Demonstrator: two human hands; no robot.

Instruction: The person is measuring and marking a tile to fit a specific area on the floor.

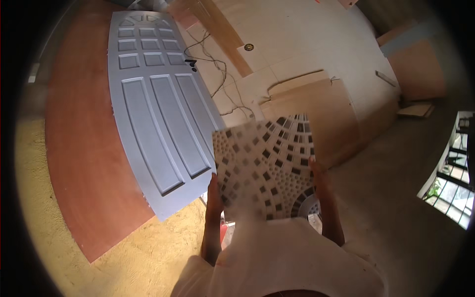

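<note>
Between my two hands I hold up a square mosaic-patterned tile (pixel 267 171), its face toward me. Dark and pale little squares and pebble dots curve across it, with a round grey motif at its lower right corner. My left hand (pixel 214 200) grips the tile's left edge, and my right hand (pixel 324 198) its right edge. The fingers reach behind the tile and are mostly hidden. Just left of the tile stands a grey-blue panelled door (pixel 163 109) with a dark handle (pixel 191 63).
A reddish-brown panel (pixel 86 133) borders the door on the left, beside rough yellow wall or sand (pixel 133 247). Loose cables (pixel 222 74) trail over the pale tiled floor. Flattened cardboard (pixel 316 109) and a long wooden strip (pixel 222 39) lie beyond the tile. A barred window (pixel 452 183) is at right.
</note>
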